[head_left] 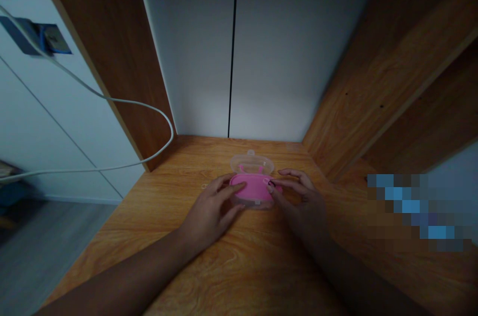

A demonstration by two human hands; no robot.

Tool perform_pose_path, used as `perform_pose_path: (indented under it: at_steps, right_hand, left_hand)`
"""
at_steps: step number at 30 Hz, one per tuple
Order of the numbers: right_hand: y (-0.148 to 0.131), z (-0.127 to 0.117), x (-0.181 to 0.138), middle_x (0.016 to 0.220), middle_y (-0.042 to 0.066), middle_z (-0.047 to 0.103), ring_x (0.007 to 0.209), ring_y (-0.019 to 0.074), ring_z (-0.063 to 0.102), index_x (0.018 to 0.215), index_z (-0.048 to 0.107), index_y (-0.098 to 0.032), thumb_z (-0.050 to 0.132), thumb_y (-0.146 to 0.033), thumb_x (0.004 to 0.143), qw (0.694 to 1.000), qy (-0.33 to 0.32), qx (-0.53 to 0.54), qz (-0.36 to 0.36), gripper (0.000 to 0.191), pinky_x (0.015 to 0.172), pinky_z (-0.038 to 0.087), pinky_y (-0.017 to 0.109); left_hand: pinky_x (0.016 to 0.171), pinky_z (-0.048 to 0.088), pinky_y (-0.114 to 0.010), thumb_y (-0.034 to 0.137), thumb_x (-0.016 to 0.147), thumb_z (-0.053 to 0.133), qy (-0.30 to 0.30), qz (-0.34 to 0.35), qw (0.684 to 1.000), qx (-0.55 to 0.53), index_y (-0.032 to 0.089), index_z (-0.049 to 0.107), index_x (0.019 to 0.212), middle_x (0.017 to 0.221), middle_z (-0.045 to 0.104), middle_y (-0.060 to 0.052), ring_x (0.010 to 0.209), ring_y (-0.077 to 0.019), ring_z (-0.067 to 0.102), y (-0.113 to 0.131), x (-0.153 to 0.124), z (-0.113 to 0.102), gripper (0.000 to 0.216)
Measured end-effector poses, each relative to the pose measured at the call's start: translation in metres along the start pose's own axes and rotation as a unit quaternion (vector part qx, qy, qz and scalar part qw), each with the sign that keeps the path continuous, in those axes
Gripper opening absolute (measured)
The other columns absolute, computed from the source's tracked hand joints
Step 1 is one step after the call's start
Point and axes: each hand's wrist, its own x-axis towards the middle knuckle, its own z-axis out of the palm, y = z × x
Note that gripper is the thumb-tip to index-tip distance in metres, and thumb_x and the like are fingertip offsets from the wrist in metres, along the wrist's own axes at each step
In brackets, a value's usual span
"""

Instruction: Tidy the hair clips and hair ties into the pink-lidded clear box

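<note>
A clear oval plastic case [249,203] stands on the table with its transparent lid [252,162] tipped open at the back. Inside its opening sits a pink oval tray [251,187]. My left hand [212,209] grips the case's left end, fingers over the pink surface and thumb at the front edge. Over the right end, my right hand [304,204] pinches a small black band [272,183] between thumb and index finger. A small pale loop [266,181] shows beside the black band. Another tiny pale band [204,186] lies left of my left hand.
The wooden table [231,276] is bounded by a white back panel [272,57] and wooden side panels. A white cable [164,117] loops in from the left, near a wall socket [56,37]. A pixelated patch blurs the right side.
</note>
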Motion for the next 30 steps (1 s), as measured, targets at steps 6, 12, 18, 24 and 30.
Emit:
perform_pose_path:
  at_steps: [6, 12, 18, 24, 30]
  right_hand:
    - [-0.005, 0.001, 0.0, 0.116, 0.009, 0.061, 0.109, 0.028, 0.061, 0.088, 0.079, -0.026, 0.075, -0.038, 0.08, 1.0, -0.027, -0.005, 0.003, 0.015, 0.095, 0.052, 0.049]
    - [-0.01, 0.0, 0.0, 0.119, 0.01, 0.059, 0.112, 0.0291, 0.06, 0.089, 0.08, -0.027, 0.075, -0.038, 0.08, 0.999, -0.043, -0.008, 0.004, 0.015, 0.096, 0.052, 0.05]
    - [-0.007, 0.0, 0.001, 0.12, 0.009, 0.058, 0.114, 0.0293, 0.059, 0.09, 0.079, -0.027, 0.077, -0.04, 0.078, 0.998, -0.052, 0.004, 0.019, 0.018, 0.099, 0.049, 0.05]
    - [-0.002, -0.001, 0.004, 0.116, 0.01, 0.059, 0.111, 0.0268, 0.059, 0.103, 0.075, -0.024, 0.067, -0.044, 0.088, 0.996, -0.054, 0.05, 0.04, 0.026, 0.098, 0.051, 0.049]
    - [-0.007, 0.002, 0.001, 0.13, 0.012, 0.047, 0.128, 0.0324, 0.048, 0.115, 0.069, -0.025, 0.082, -0.041, 0.073, 0.994, -0.1, 0.048, -0.011, 0.047, 0.108, 0.044, 0.054]
  left_hand:
    - [0.101, 0.053, -0.042, 0.026, 0.085, 0.073, 0.009, 0.045, 0.998, -0.04, 0.026, 0.056, 0.131, 0.127, 0.059, -0.009, 0.119, -0.0235, 0.058, 0.008, 0.0, -0.002, 0.048]
    - [0.098, 0.055, -0.042, 0.029, 0.083, 0.075, 0.007, 0.067, 0.996, -0.056, 0.024, 0.057, 0.128, 0.123, 0.059, -0.01, 0.116, -0.024, 0.059, 0.014, 0.0, -0.005, 0.048]
    - [0.098, 0.054, -0.043, 0.025, 0.081, 0.076, 0.009, 0.054, 0.996, -0.077, 0.025, 0.058, 0.126, 0.122, 0.061, -0.009, 0.115, -0.0242, 0.06, 0.013, 0.0, -0.005, 0.048]
    - [0.099, 0.052, -0.043, 0.021, 0.078, 0.076, 0.028, 0.023, 0.996, -0.086, 0.025, 0.058, 0.123, 0.121, 0.064, -0.008, 0.114, -0.0246, 0.061, 0.008, 0.003, -0.005, 0.049]
    - [0.101, 0.051, -0.045, 0.025, 0.079, 0.074, 0.003, 0.011, 0.998, -0.063, 0.024, 0.05, 0.13, 0.128, 0.062, -0.01, 0.117, -0.0267, 0.06, -0.006, 0.007, -0.012, 0.056]
